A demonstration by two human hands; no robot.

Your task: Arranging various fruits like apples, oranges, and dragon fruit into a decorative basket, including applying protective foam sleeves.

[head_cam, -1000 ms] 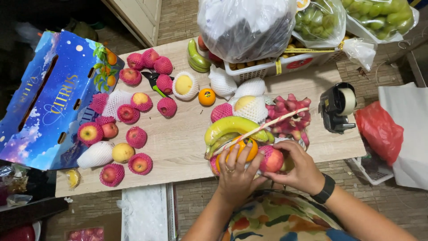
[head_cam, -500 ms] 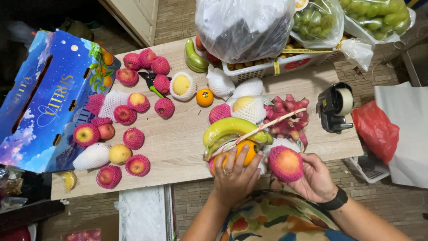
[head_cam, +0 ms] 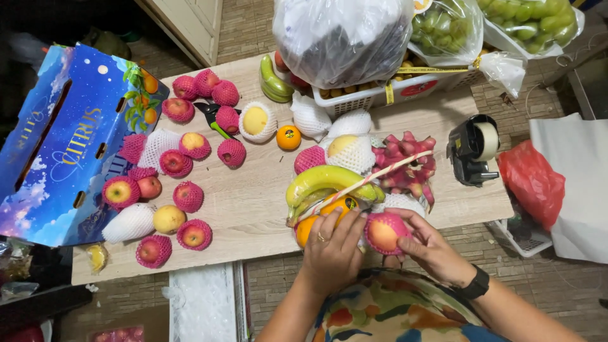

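Observation:
A fruit basket (head_cam: 405,166) with a striped handle stands at the table's near edge, holding bananas (head_cam: 320,180), oranges, dragon fruit (head_cam: 411,171) and net-wrapped fruit. My left hand (head_cam: 332,247) rests flat on an orange (head_cam: 335,212) at the basket's front. My right hand (head_cam: 425,244) grips an apple in a pink foam net (head_cam: 384,232) beside the orange, at the basket's front right.
Several apples in pink nets (head_cam: 190,196) lie on the wooden table (head_cam: 253,202) to the left, next to a blue fruit carton (head_cam: 60,145). Scissors (head_cam: 212,117) and a small orange (head_cam: 289,137) sit mid-table. A tape dispenser (head_cam: 474,149), a red bag (head_cam: 532,180) and bagged fruit (head_cam: 342,38) are right and behind.
My right hand has brought the netted apple out a little from the basket and turned it at the front right. My left hand stays on the orange.

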